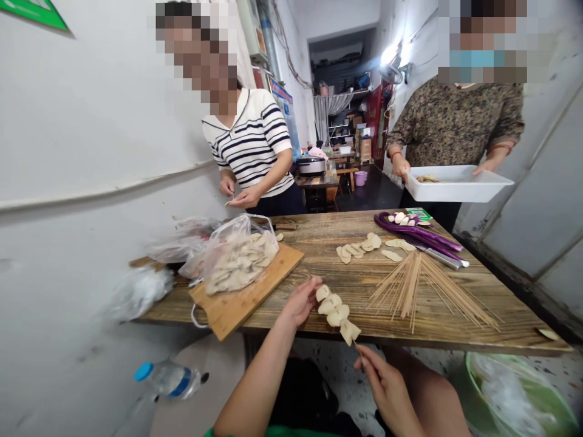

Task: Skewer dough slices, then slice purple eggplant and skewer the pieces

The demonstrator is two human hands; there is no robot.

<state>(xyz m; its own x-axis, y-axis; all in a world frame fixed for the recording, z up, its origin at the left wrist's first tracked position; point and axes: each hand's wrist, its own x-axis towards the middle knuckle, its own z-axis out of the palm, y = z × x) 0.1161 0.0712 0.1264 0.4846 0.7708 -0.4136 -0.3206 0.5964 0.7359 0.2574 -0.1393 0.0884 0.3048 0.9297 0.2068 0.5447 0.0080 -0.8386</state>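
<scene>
Between 7 and 8 o'clock in my view, a blue-capped bottle [170,381] lies on its side. At 8: a plastic bag of pale slices [241,264] on a wooden board [255,303]. At 11: a person in a striped top [255,139]. At 6: my left hand [301,305], fingertips beside the upper end of the skewer of slices [338,315]; cannot tell whether they pinch it. Skewer sits at 5 o'clock, tilted, above the near edge of the table [314,243]. Also at 5: my right hand [381,377], grip narrow, holding the skewer's bare lower end. At 4: fanned sticks [410,288]. At 3: purple eggplants [421,233]. Between 2 and 3: a white tray [464,193], held by another person [460,121].
</scene>
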